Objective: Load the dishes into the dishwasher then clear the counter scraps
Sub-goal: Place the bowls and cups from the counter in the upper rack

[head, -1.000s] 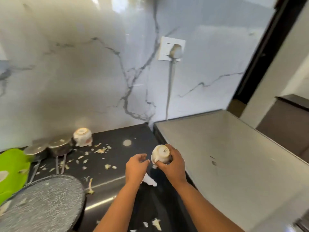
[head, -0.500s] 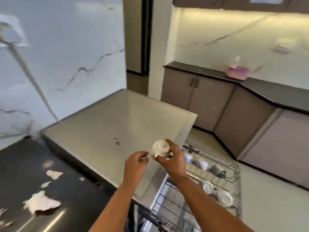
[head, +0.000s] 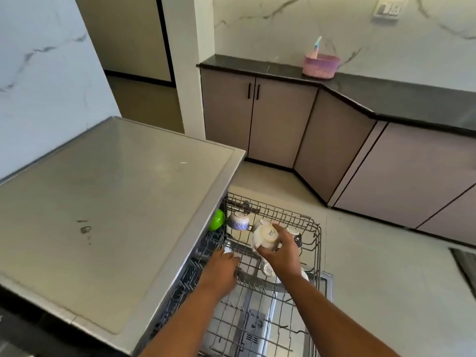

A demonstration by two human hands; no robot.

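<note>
My right hand (head: 282,251) grips a white cup (head: 265,237), held upside down with its base up, just above the pulled-out upper rack (head: 315,243) of the dishwasher. My left hand (head: 222,264) reaches down over the rack's left side, palm down, with something small and white at its fingertips; whether it grips it is unclear. In the rack sit a blue patterned bowl (head: 239,221), a green bowl (head: 217,219) half under the dishwasher top, and other cups partly hidden behind my right hand.
The grey dishwasher top (head: 103,202) fills the left. The open dishwasher door (head: 255,328) lies below the rack. Brown cabinets (head: 273,124) under a dark counter run along the back, with a pink basket (head: 320,65) on it. Light floor lies to the right.
The view swung right from the scrap-covered black counter to the dishwasher. Both hands dropped with the cup from above the dishwasher top to just over the rack.
</note>
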